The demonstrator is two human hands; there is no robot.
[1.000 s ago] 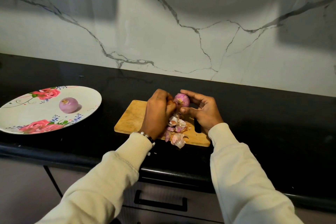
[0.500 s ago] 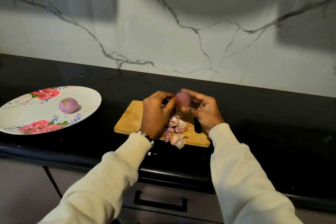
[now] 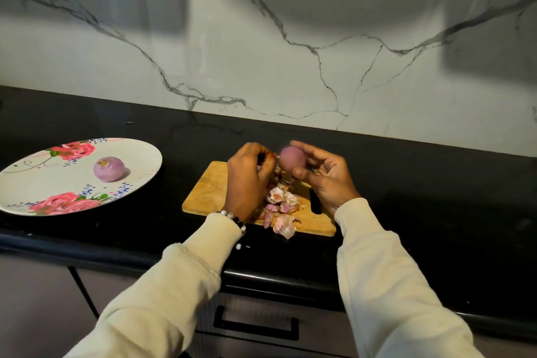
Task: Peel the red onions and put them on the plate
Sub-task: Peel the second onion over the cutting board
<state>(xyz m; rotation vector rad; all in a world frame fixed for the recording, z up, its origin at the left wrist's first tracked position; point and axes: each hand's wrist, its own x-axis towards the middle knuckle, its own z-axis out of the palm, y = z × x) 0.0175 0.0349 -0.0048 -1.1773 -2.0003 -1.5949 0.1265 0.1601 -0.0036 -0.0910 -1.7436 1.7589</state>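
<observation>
No readable text, labels or numbers anywhere.

The black counter point(image 3: 406, 183) carries a rose-patterned plate point(image 3: 35, 183) at the left and a wooden cutting board point(image 3: 209, 192) near its front edge.

A white grey-veined marble wall point(image 3: 290, 38) backs a black countertop point(image 3: 421, 197) above a handled drawer point(image 3: 255, 325).

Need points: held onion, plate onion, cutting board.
held onion point(image 3: 293, 159), head view, middle of its exposed side
plate onion point(image 3: 109, 168), head view, centre of bulb
cutting board point(image 3: 207, 192), head view, bare left part
</observation>
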